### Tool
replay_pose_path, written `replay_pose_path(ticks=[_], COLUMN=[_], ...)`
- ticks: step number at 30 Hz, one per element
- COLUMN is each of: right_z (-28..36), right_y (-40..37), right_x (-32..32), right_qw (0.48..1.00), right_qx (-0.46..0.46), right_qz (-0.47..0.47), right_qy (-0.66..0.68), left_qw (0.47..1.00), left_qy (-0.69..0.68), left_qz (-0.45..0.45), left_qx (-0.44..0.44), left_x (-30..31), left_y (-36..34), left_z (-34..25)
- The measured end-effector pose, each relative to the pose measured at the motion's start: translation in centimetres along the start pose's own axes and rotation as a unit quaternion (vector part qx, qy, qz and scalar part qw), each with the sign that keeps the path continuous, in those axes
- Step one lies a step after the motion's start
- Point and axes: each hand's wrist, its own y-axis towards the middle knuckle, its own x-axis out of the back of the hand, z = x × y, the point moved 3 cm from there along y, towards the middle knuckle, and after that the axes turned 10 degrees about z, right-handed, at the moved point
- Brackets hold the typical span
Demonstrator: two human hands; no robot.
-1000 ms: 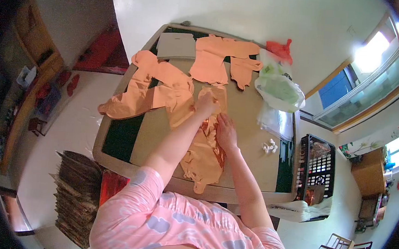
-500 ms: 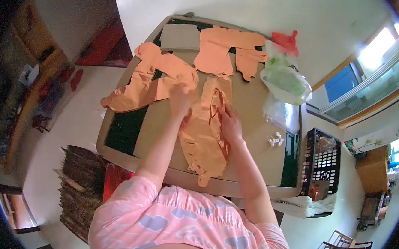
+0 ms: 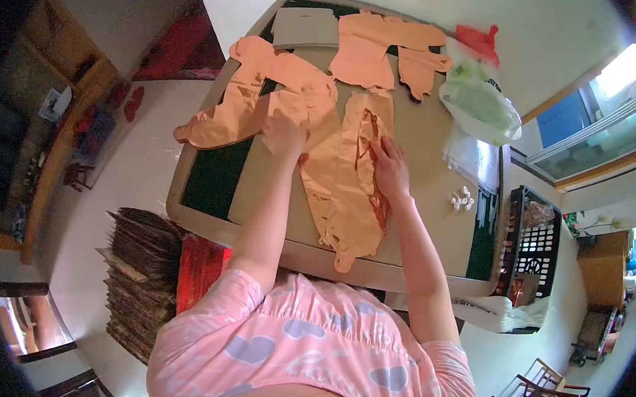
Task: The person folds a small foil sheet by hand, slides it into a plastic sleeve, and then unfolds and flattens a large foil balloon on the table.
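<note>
Flat, copper-coloured foil balloons lie spread on the table. Over the lower right part of the bent left foil balloon [image 3: 250,68] is my left hand [image 3: 285,135], palm down, with its thumb apart from the fingers. My right hand [image 3: 391,168] has its fingers bent on the right edge of the middle foil balloon [image 3: 333,192], beside a long, crumpled fold showing a darker inner side. This balloon's narrow tab points towards me. Farther back lies another foil balloon [image 3: 364,50], near a grey flat stack [image 3: 305,28]. My left fingertips are partly hidden.
Plastic bags [image 3: 478,99] and a red bag [image 3: 478,44] lie along the table's right side, with small white pieces [image 3: 462,198] nearer me. A black crate [image 3: 533,239] stands off the right edge. Stacked dark sheets [image 3: 139,282] stand at the lower left.
My left hand has shifted left across the foil, from the middle balloon's edge onto the left balloon. My right hand stays at the fold. The camera view has tilted, so the table appears higher.
</note>
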Motion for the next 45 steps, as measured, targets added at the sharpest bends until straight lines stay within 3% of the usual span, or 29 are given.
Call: replay_pose_path(ticks=[2,4,6,9,12,15,18,21,24,27,30,33,36,39,42,45], right_z=[0.0,0.0,-0.1,0.3,0.8,0.7,-0.9,0.3,-0.1,0.2,0.2,-0.7,0.1,0.5,0.7,-0.2], right_y=[0.0,0.2,0.2,0.0,0.0,-0.1,0.3,-0.1,0.2,0.1,-0.1,0.4,0.5,2.5,3.6,3.7], right_x=[-0.1,-0.3,-0.3,0.2,0.7,0.6,-0.7,0.3,-0.3,0.3,0.2,0.5,2.6,2.2,1.5,0.2], right_qw=[1.000,0.999,0.999,0.999,0.998,0.999,1.000,0.999,1.000,1.000,0.998,0.973,0.987,0.995,0.995,0.995], right_qx=[0.002,0.011,0.021,0.023,0.028,0.003,0.011,0.016,0.005,0.016,0.017,-0.043,-0.022,0.052,0.058,0.064], right_qz=[-0.014,-0.029,-0.045,-0.044,-0.050,-0.036,-0.016,-0.030,-0.018,-0.012,-0.036,-0.049,-0.115,-0.080,-0.058,-0.071], right_qy=[-0.004,-0.007,-0.011,0.004,-0.037,-0.018,0.012,-0.030,-0.023,-0.016,-0.042,0.223,0.113,0.028,-0.053,-0.037], left_qw=[0.991,0.987,0.993,0.954,0.929,0.807,0.829,0.890,0.887,0.868,0.870,0.867,0.870,0.870,0.863,0.877], left_qy=[0.098,0.101,0.011,-0.265,-0.314,-0.464,-0.417,-0.183,-0.046,0.082,0.070,0.097,0.102,0.096,0.122,0.038], left_qz=[0.024,0.055,0.096,0.117,0.121,0.335,0.239,0.071,0.204,0.208,0.261,0.225,0.232,0.219,0.207,0.219], left_qx=[-0.093,-0.114,-0.068,-0.073,-0.154,-0.148,-0.285,-0.413,-0.411,-0.444,-0.413,-0.435,-0.423,-0.431,-0.444,-0.427], left_x=[-5.9,-4.9,-2.9,-1.2,-3.4,-5.0,-6.6,-7.7,-7.7,-7.1,-5.9,-7.7,-7.7,-7.5,-7.6,-7.4], left_y=[2.8,2.6,1.4,0.6,0.0,-2.9,-3.2,-3.4,-4.9,-6.1,-6.5,-5.9,-6.2,-6.3,-6.0,-5.8], left_z=[3.1,2.7,1.3,-0.4,-4.4,-8.8,-9.0,-7.5,-6.9,-6.6,-6.9,-6.6,-6.8,-6.7,-6.6,-6.6])
